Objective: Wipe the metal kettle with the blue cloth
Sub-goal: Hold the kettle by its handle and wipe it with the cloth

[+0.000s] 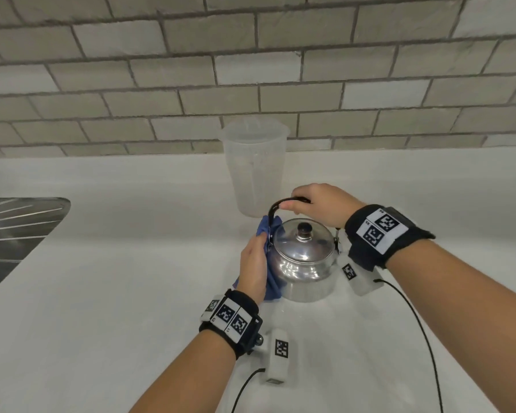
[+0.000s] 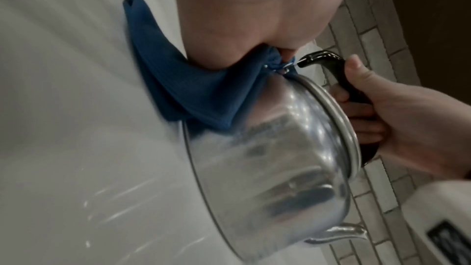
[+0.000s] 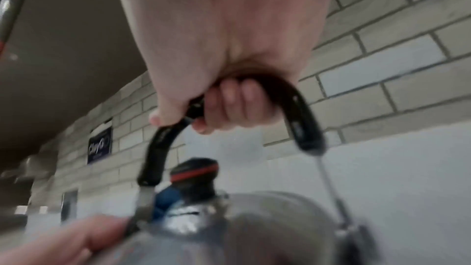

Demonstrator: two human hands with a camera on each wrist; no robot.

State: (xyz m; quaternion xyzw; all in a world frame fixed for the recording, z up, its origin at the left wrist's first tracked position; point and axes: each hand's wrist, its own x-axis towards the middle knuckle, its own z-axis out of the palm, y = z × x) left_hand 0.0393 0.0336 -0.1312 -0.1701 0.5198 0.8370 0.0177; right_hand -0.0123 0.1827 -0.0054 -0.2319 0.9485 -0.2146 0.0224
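A shiny metal kettle point(image 1: 303, 259) point(image 2: 280, 168) point(image 3: 254, 229) with a black lid knob point(image 3: 193, 174) stands on the white counter point(image 1: 102, 293). My right hand point(image 1: 316, 204) point(image 2: 407, 124) point(image 3: 224, 37) grips its arched black handle point(image 1: 276, 205) point(image 2: 328, 61) point(image 3: 158, 148) from above. The blue cloth point(image 1: 273, 289) point(image 2: 193, 92) point(image 3: 163, 198) is bunched in my left hand point(image 1: 252, 263) point(image 2: 242, 17) point(image 3: 63, 243). That hand presses the cloth against the kettle's left side, near the handle pivot. The cloth's lower end trails onto the counter.
A translucent plastic jug point(image 1: 256, 171) stands just behind the kettle, close to my right hand. A metal sink drainer point(image 1: 18, 228) lies at the far left. A tiled wall point(image 1: 251, 70) closes the back. Black cables point(image 1: 414, 323) run from both wristbands over the counter.
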